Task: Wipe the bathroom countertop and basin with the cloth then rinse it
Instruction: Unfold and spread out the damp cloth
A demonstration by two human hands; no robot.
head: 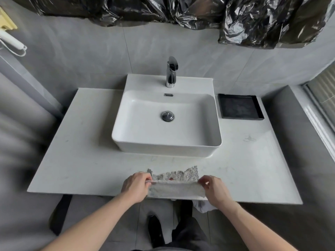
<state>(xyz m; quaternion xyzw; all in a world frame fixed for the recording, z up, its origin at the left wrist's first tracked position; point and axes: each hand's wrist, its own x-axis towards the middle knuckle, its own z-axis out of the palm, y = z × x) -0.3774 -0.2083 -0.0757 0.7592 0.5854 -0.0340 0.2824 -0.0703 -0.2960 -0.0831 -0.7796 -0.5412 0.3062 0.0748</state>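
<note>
At six o'clock I had the cloth (175, 185) stretched over the countertop's (87, 160) front edge, left hand (136, 186) pinching one end, right hand (212, 187) pinching the other. I judged a flat, even fold would wipe best. Beyond, toward twelve, sat the basin (137, 127), then the tap (171, 72); black tray (240, 106) at two.

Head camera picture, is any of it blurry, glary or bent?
Head view: the left edge smears into streaky blur; the wide lens bows the white stone countertop and grey tiled wall; glare glints on the crinkled black plastic sheeting and chrome faucet; light is soft, shadows faint.
</note>
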